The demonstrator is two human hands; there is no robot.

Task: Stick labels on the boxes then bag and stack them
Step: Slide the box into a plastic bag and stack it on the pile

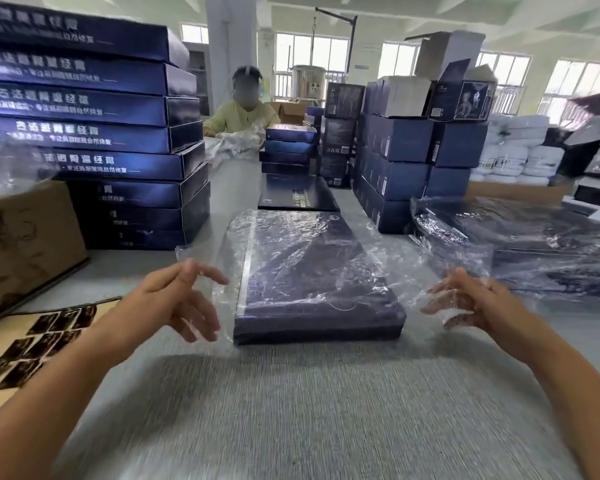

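Dark blue box (pixel 319 282), inside a clear bag (pixel 208 251), lies flat mid-table (pixel 309 410) between both hands.
Left hand (pixel 177 299): fingers spread and relaxed at the bag's near-left edge, grasping nothing. Right hand (pixel 471 303): fingers under loose film at the bag's right side; cannot tell whether they pinch it. Label sheet (pixel 39 344) near left. Stack of blue boxes (pixel 94 133) far left, beside a cardboard carton (pixel 25 244). Bagged boxes (pixel 541 244) on the right. Another person (pixel 239 112) sits at the far end.

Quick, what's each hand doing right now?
Left hand: open, beside the bag.
Right hand: fingers behind bag plastic; grip cannot be told.
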